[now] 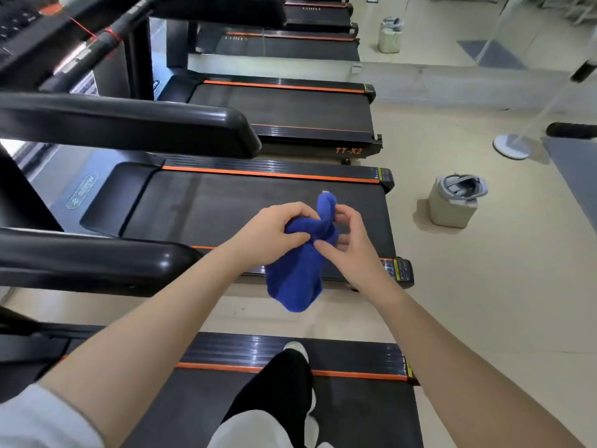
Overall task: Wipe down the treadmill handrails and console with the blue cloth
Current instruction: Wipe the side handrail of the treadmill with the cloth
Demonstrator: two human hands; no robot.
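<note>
A bunched blue cloth (295, 276) hangs in mid-air over the black treadmill belt (226, 208). My left hand (274, 231) grips its upper left part. My right hand (349, 240) pinches its upper right fold between thumb and fingers. One end of the cloth sticks up between the hands and the rest droops below them. Two black handrails of this treadmill lie to the left, a near handrail (106, 263) level with my left forearm and a far handrail (145, 124) above it. A console (29, 24) shows blurred at the top left.
More treadmills stand in a row behind, one marked TT-X2 (348, 151). A grey lidded bin (455, 202) sits on the beige floor to the right, another bin (390, 35) farther back. A white round stand base (512, 146) is at right. My leg and shoe (290, 383) rest on the nearest treadmill deck.
</note>
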